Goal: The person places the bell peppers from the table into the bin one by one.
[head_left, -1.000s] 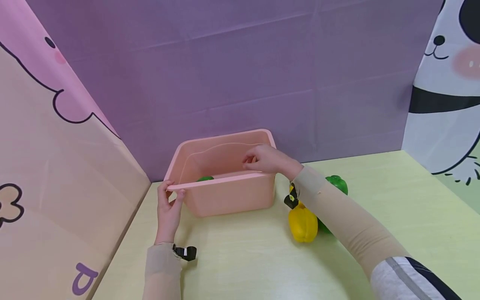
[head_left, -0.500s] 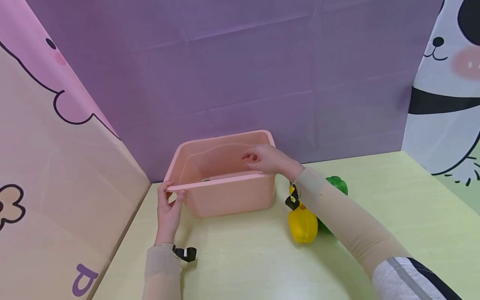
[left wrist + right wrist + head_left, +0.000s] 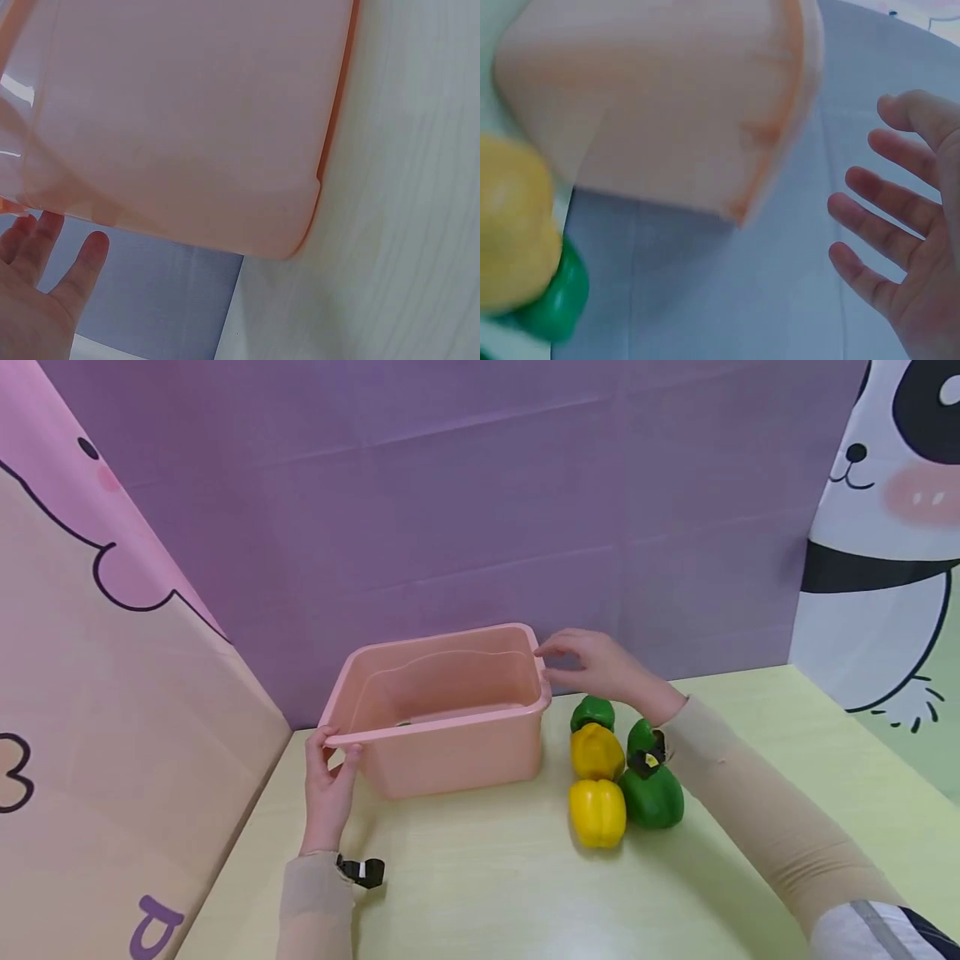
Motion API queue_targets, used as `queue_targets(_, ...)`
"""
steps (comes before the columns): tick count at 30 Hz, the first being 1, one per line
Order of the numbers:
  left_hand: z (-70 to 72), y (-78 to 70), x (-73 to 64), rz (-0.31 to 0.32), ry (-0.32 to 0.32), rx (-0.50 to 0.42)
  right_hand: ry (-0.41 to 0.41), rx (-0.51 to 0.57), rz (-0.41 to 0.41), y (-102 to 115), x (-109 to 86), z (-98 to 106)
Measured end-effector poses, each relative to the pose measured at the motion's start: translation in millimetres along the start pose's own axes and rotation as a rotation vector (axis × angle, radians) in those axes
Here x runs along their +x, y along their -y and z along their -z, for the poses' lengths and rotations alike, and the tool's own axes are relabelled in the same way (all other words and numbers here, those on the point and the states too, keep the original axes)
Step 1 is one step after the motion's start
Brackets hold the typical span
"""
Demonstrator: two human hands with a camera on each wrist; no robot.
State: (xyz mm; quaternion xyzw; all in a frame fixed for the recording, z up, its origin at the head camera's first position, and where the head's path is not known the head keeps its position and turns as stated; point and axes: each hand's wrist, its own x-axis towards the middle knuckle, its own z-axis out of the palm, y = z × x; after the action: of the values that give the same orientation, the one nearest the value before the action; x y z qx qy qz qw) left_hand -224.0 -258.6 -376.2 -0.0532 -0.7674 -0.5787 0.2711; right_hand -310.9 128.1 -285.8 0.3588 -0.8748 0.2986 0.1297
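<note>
A pink plastic bin (image 3: 450, 756) stands on the table near the purple back wall. My left hand (image 3: 330, 789) grips its rim at the front left corner, fingers over the edge and thumb in front. In the left wrist view, the left hand (image 3: 45, 277) shows at the bin's (image 3: 195, 135) edge. By the right rim hovers my right hand (image 3: 596, 668), and nothing is in it. The right wrist view shows that hand (image 3: 907, 217) with fingers spread, apart from the bin (image 3: 667, 112). A sliver of something green (image 3: 403, 723) shows inside the bin; the front wall hides the rest.
To the bin's right lie yellow bell peppers (image 3: 597, 812), (image 3: 597, 752) and green bell peppers (image 3: 652, 797), (image 3: 592, 713), grouped close together under the right forearm. A printed panel (image 3: 112, 735) bounds the pale table (image 3: 465, 877) on the left.
My right hand has moved right and out of the bin, past its right rim. The arm uncovers more peppers. The green thing in the bin has sunk lower. My left hand stays at the rim.
</note>
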Motion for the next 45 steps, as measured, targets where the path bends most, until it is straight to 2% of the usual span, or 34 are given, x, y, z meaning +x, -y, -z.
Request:
queue_targets(4,0.7,3.6,1.2,-0.008,-0.004,0.005,0.025,-0.037,-0.065,-18,-22.0,10)
queue_targets(9,2.6,25.6,7.3,-0.004,-0.017,0.006,0.082,-0.106,-0.144,-45,-48.5,11)
queue_targets(11,3.2,34.7,10.4,0.0,-0.025,0.002,0.106,-0.106,-0.166,-57,-59.7,9)
queue_targets(15,1.8,39.1,13.5,-0.007,-0.021,0.014,0.133,-0.079,-0.222,-78,-81.3,5)
queue_targets(19,-0.8,38.6,15.7,-0.002,-0.01,0.025,0.145,-0.045,-0.27,-91,-96.2,1)
queue_targets(23,-2.6,35.1,15.9,0.002,-0.01,0.022,0.17,-0.061,-0.25,-101,-103.2,-6)
queue_targets(25,-3.1,28.7,13.5,0.006,-0.008,0.026,0.188,-0.074,-0.241,-105,-105.6,-10)
queue_targets(30,-3.6,7.1,4.8,0.012,0.003,0.036,0.233,-0.052,-0.285,-113,-110.4,-18)
queue_targets(35,-4.9,0.8,2.9,0.009,0.01,0.023,0.194,-0.017,-0.323,-117,-114.7,-23)
queue_targets(41,-5.0,3.1,2.9,0.017,0.005,0.004,0.092,0.042,-0.339,-121,-122.1,-26)
queue_targets(45,-4.5,5.4,2.8,0.01,0.006,-0.008,0.036,0.108,-0.396,-125,-131.0,-25)
